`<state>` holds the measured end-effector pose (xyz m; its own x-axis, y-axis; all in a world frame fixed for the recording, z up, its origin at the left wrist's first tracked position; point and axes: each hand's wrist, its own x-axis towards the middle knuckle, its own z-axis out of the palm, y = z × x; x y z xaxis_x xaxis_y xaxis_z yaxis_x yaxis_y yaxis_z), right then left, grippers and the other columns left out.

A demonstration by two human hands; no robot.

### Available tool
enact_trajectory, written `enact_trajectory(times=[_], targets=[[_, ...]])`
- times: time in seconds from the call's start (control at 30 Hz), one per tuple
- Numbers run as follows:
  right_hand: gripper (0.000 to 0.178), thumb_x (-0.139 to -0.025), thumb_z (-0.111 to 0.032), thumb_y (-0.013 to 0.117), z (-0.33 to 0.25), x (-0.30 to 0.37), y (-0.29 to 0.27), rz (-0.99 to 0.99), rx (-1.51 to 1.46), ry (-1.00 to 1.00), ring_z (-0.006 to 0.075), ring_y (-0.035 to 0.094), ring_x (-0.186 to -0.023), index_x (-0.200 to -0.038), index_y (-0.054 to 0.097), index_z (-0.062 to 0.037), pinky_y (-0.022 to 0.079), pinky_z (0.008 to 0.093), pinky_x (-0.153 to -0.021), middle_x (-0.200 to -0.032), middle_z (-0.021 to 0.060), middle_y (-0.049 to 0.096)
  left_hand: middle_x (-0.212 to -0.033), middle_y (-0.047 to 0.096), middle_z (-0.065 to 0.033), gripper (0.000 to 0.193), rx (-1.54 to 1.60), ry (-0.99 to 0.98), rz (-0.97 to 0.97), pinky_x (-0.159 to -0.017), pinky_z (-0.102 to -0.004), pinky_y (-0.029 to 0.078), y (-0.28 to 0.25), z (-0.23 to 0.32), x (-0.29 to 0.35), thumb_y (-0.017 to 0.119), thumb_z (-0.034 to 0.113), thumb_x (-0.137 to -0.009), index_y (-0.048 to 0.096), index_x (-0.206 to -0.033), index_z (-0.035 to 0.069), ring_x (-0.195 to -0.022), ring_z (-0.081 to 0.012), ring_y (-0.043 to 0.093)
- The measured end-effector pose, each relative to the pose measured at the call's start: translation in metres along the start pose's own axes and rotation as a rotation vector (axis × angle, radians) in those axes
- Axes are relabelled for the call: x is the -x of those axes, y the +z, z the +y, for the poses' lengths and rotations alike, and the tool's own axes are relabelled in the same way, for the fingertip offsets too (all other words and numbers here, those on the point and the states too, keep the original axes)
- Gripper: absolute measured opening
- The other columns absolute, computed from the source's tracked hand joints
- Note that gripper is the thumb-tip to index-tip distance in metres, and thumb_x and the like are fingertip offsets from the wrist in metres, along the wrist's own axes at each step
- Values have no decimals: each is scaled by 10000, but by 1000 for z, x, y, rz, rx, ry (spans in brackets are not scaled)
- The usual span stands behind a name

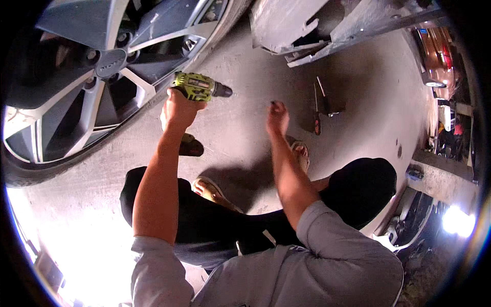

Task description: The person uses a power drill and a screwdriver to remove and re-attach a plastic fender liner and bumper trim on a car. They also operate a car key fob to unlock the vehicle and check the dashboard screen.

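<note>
My left hand (pixel 177 113) is wrapped round the grip of a yellow-green cordless drill (pixel 196 86), held up beside the wheel. Its black chuck points right, with a small bit at the tip, and the battery base shows below my wrist. To the right of the chuck, apart from it, my right hand (pixel 276 118) is closed in a pinch. Something small and dark shows at its fingertips, too small to name. On the floor right of that hand lie a screwdriver (pixel 317 123) with a red and black handle and a second slim metal tool (pixel 326 102).
A large car wheel (pixel 110 64) with silver spokes fills the upper left. Grey body panels (pixel 286 25) jut in at the top. My sandalled feet (pixel 209 189) rest on the concrete floor. A brown car (pixel 434 56) is at far right, above a bright lamp (pixel 458 221).
</note>
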<state>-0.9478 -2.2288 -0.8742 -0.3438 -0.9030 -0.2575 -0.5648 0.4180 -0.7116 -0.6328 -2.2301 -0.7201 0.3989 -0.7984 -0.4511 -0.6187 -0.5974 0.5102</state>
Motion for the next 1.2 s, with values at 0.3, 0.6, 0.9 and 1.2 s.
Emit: enact_trajectory(times=[0.3,0.6,0.9,1.2], targets=[[274,-896,-302,704,74,-10,-51,-196,510,-6,372,678,-1046,-1096,740,-119,547,478,-867,-1121,151,720,-1106,698,-272,1003,-244,200,-344,-924,-464,543,74,-12,-3,908,427,-574,440,-1279,-110,-1066,-405,687],[429,-871,-200,716,0,-3,-39,-147,242,-156,326,691,-975,-1255,606,-41,549,425,-834,-1077,159,707,-1183,678,-254,1008,-376,163,-489,-926,-477,558,83,17,22,890,345,-678,358,-1419,-84,-1124,-413,662],[945,-836,-54,731,-186,34,-37,49,-127,-817,236,634,-848,-1555,119,-35,521,333,-699,-1276,148,614,-1117,701,-253,1117,-193,55,-424,-918,-459,548,89,-6,4,950,444,-594,363,-1369,-107,-1113,-380,676],[1006,-800,109,726,-225,39,-45,-358,-732,-489,106,571,-567,-1603,147,-67,475,240,-527,-794,110,696,-1199,690,-221,941,-343,54,-552,-931,-508,546,101,2,15,963,313,-600,448,-1311,-26,-1161,-378,657]])
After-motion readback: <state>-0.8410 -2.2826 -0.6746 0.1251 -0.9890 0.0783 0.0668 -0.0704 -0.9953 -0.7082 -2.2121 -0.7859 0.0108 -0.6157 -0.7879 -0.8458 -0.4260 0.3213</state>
